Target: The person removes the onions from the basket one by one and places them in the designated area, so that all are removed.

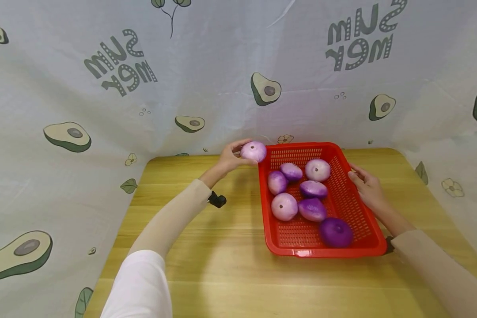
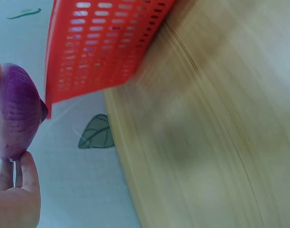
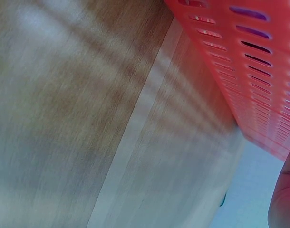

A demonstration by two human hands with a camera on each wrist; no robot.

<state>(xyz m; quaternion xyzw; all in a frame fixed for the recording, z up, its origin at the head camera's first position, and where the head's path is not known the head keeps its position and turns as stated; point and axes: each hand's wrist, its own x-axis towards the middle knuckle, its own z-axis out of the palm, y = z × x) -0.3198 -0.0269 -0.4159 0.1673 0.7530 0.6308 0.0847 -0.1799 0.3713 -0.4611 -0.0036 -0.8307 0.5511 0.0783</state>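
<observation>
My left hand (image 1: 230,158) pinches a pale purple onion (image 1: 254,151) between thumb and fingers, at the far left corner of the red plastic basket (image 1: 265,221). In the left wrist view that onion (image 2: 16,111) shows from the side, its pointed tip right at the basket's rim. On the other side, my right hand (image 1: 369,189) grips the basket's right rim, thumb on top. Inside the basket lie several more onions, among them a dark purple one (image 1: 336,232) at the near right and a whitish one (image 1: 317,170) at the far end.
The basket is over the right half of a wooden table (image 1: 206,265). A white curtain (image 1: 222,57) printed with avocados and letters hangs behind the table and along its sides. Black camera mounts (image 1: 217,200) sit at both wrists.
</observation>
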